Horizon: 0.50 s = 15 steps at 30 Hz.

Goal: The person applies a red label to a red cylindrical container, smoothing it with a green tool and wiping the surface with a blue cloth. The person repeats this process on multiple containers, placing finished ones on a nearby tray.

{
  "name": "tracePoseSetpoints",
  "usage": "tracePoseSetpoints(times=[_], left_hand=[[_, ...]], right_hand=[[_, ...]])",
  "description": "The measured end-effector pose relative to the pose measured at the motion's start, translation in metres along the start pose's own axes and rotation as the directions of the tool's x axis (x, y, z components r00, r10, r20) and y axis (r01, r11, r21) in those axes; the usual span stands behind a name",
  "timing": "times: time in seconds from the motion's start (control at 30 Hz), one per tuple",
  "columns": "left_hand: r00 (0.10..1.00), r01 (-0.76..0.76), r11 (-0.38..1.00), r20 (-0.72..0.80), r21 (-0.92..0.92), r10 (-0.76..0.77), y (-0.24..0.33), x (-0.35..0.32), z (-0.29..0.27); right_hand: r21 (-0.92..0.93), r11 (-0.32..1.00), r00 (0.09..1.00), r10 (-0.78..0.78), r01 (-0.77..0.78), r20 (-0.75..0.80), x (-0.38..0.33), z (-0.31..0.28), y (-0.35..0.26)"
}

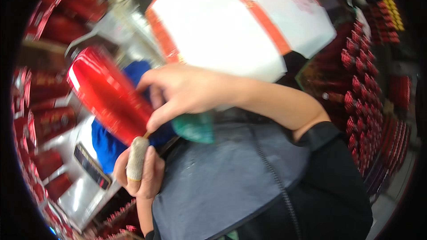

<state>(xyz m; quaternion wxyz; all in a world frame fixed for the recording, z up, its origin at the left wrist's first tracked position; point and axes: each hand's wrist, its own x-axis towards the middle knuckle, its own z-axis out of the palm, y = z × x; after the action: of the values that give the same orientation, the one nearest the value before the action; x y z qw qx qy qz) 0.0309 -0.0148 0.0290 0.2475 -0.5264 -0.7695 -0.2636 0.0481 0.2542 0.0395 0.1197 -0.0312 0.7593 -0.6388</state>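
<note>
A long, glossy red piece with a rounded top (pixel 106 91) stands tilted before me, smeared by motion; its exact kind I cannot make out. Its narrow lower end meets my left hand (pixel 144 173), whose fingers are curled round it. One finger of that hand wears a beige cloth wrap (pixel 137 158). Reaching across from the right, my right hand (pixel 182 91) has its thumb and fingers bent against the red piece's side, near the lower end. A thin yellowish bit (pixel 147 134) shows between the right thumb and the wrapped finger.
Blue cloth (pixel 104 146) lies behind the red piece, beside a dark phone-like slab (pixel 92 166) on a pale surface. A large white package with orange bands (pixel 222 22) sits ahead. Rows of red items (pixel 362 102) fill the right; red packages (pixel 53 124) line the left.
</note>
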Motion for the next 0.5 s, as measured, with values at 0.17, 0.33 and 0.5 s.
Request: tracePoseSetpoints(times=[0.17,0.33,0.5], left_hand=[[0.997,-0.032,0.997,0.069,0.064,0.028,-0.003,0.001,0.000],[0.998,0.064,0.998,-0.002,-0.009,-0.064,-0.005,-0.011,-0.002],[0.997,0.065,0.994,-0.045,-0.084,-0.069,0.007,0.000,0.002]], right_hand=[[-0.077,0.996,0.999,0.038,-0.038,0.005,0.016,-0.021,0.012],[0.015,0.999,0.995,0.031,-0.030,-0.095,0.091,-0.039,0.018],[0.210,0.962,0.968,0.129,-0.174,0.213,0.106,-0.038,0.012]])
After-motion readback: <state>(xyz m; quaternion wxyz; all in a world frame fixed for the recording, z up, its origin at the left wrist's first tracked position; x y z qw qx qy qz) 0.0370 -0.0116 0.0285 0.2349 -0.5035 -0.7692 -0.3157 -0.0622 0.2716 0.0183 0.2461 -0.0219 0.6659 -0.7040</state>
